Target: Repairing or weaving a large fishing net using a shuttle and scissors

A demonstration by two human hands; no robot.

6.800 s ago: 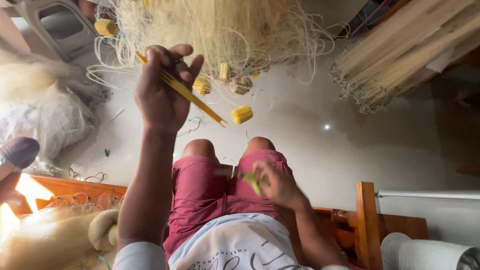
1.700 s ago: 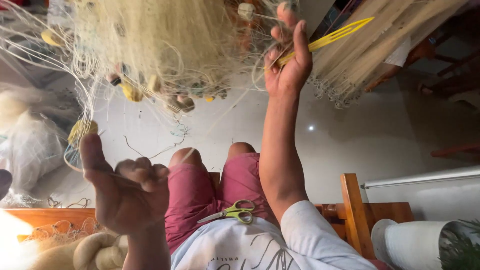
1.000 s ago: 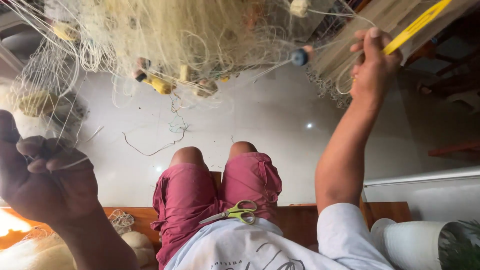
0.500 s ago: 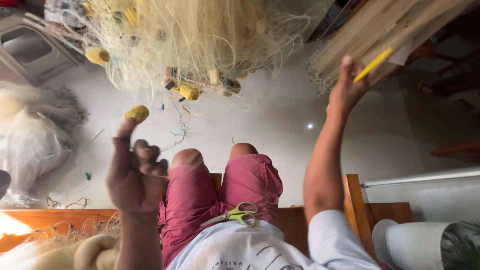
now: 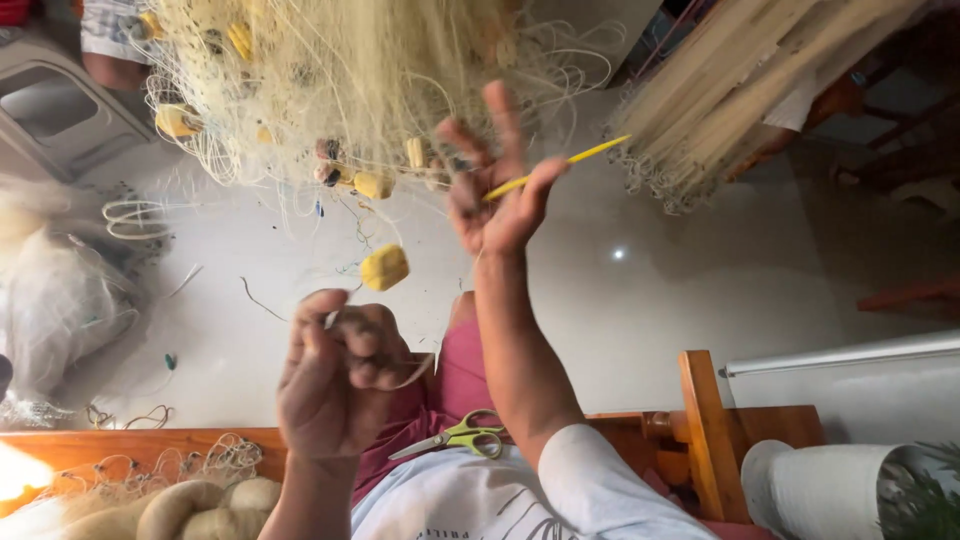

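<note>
- The right hand [image 5: 497,195] is raised before the hanging pale fishing net [image 5: 370,70]; its thumb and forefinger pinch a thin yellow netting needle [image 5: 560,166], which slants up to the right, while the other fingers spread open and upright.
- The left hand [image 5: 335,385] sits lower and nearer the camera, its fingers curled into a loose fist around a fine strand of line — the strand itself is too thin to follow far.
- A yellow foam float [image 5: 384,267] hangs just above the left hand, between the two hands; more yellow floats [image 5: 372,184] cluster along the net's lower edge.
- Green-handled scissors [image 5: 462,437] lie on the person's lap, on the red shorts [image 5: 455,375], near the right forearm.
- A second bundle of net [image 5: 720,90] hangs at the upper right, well apart from the hands.
</note>
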